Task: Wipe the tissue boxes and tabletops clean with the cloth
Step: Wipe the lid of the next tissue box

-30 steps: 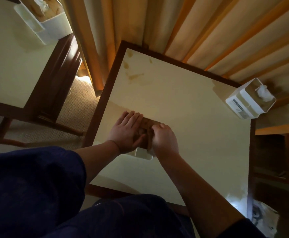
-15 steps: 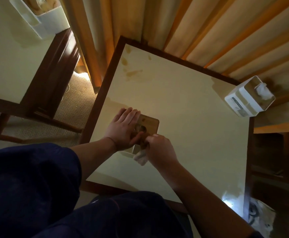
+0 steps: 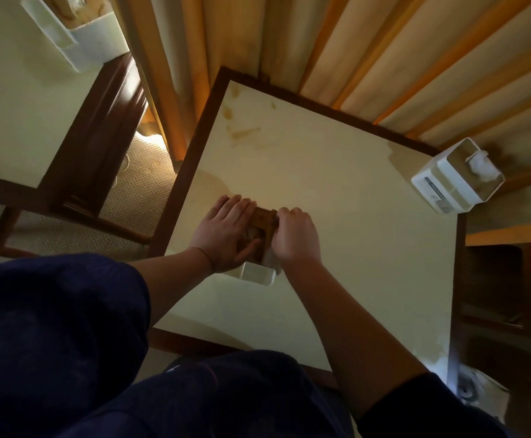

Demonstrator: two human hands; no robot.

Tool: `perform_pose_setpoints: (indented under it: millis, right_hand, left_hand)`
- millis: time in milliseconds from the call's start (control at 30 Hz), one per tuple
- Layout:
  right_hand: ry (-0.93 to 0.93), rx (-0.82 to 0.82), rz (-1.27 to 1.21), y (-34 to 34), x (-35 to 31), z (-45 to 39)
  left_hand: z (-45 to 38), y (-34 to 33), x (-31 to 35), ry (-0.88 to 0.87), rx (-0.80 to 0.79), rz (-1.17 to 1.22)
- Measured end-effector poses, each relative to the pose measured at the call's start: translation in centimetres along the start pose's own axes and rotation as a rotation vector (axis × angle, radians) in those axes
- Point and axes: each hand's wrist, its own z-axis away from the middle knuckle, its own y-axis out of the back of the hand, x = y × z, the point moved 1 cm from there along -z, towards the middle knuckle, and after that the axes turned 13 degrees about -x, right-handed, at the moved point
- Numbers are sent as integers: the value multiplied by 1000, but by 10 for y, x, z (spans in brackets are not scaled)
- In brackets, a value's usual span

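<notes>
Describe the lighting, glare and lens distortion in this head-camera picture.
Head view: dim and warm overall; the person's dark sleeves are nearly black. A bright glare patch sits at the near right corner of the table. Wide-angle distortion splays the curtain folds outward. The hands cast a soft shadow beside the tissue box.

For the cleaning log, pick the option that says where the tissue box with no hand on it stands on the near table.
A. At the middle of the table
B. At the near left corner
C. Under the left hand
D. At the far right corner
D: the free white tissue box stands at the far right corner of the table, well apart from the left hand and right hand, which are on the wood-lidded box.
</notes>
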Motion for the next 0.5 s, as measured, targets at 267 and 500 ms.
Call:
perform_pose_setpoints:
  millis: [267,500]
  right_hand:
    - [157,-99,-21,-33,3,57]
    - [193,-170,-4,-32,8,49]
  left_hand:
    - [0,-3,-1,23,-56,-34]
    - [0,-2,-2,-2,-71,-45]
